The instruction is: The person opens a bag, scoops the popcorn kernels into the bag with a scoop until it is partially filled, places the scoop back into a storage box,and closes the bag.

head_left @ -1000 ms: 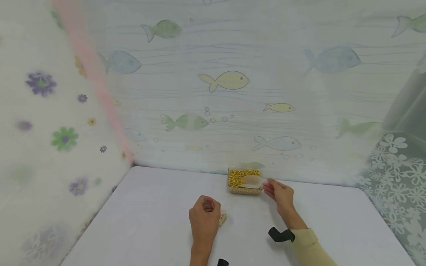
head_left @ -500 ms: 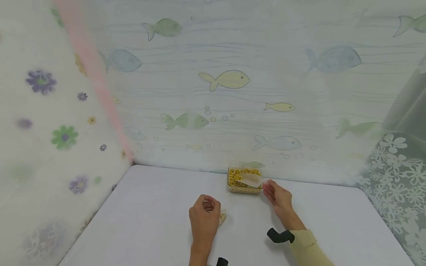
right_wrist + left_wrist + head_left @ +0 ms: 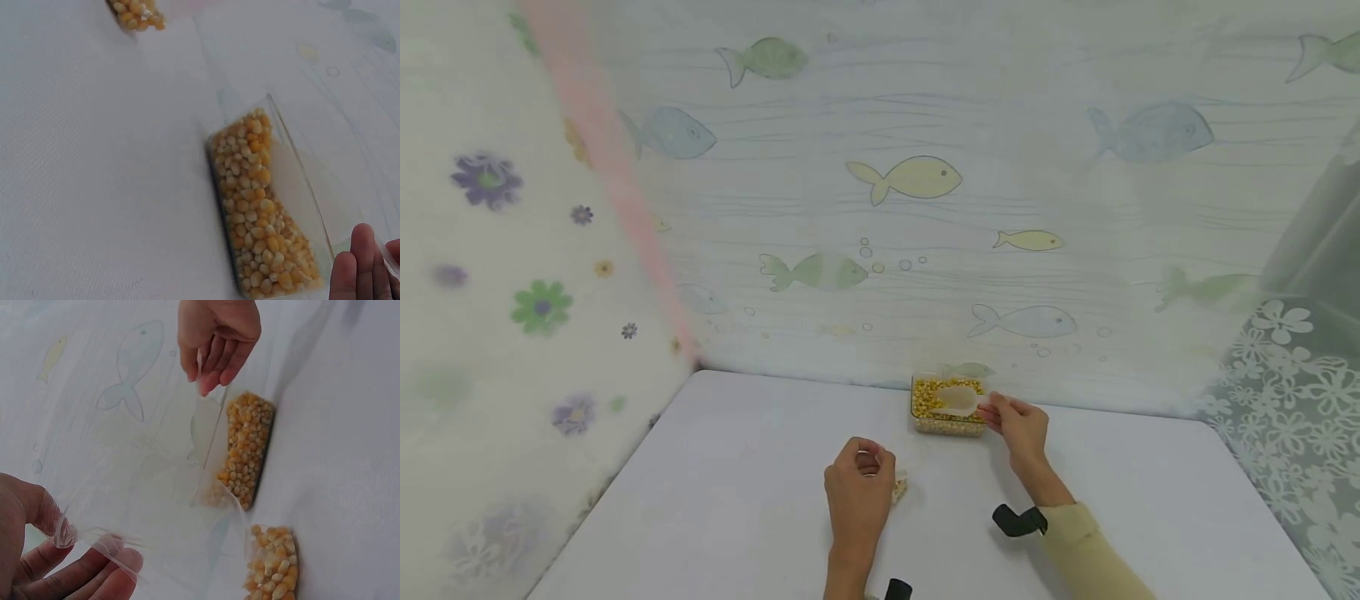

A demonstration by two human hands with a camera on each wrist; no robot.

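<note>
A clear plastic bag [image 3: 156, 519] hangs from my left hand [image 3: 859, 492], its edge pinched between thumb and fingers. Corn kernels [image 3: 274, 565] fill the bottom of that bag, which rests on the table; in the head view the hand hides most of it. Farther back, a clear rectangular container [image 3: 299, 158] holds many yellow corn kernels [image 3: 247, 219]. My right hand [image 3: 1021, 429], at the container's right end, pinches the handle of a whitish translucent scoop [image 3: 957, 400]. The scoop's bowl lies over the kernels, inside the container's outline in the head view.
The white table [image 3: 737, 483] ends at the back against a wall covering [image 3: 910, 100] with printed fish. A flowered covering [image 3: 490, 350] flanks the left side, a lace curtain [image 3: 1292, 375] the right. A black wrist piece [image 3: 1019, 521] sticks out from the right wrist.
My right hand has shifted a little left with the scoop, whose bowl rose and tilted, then moved left over the kernels. My left hand keeps its pinch on the bag and stays in place.
</note>
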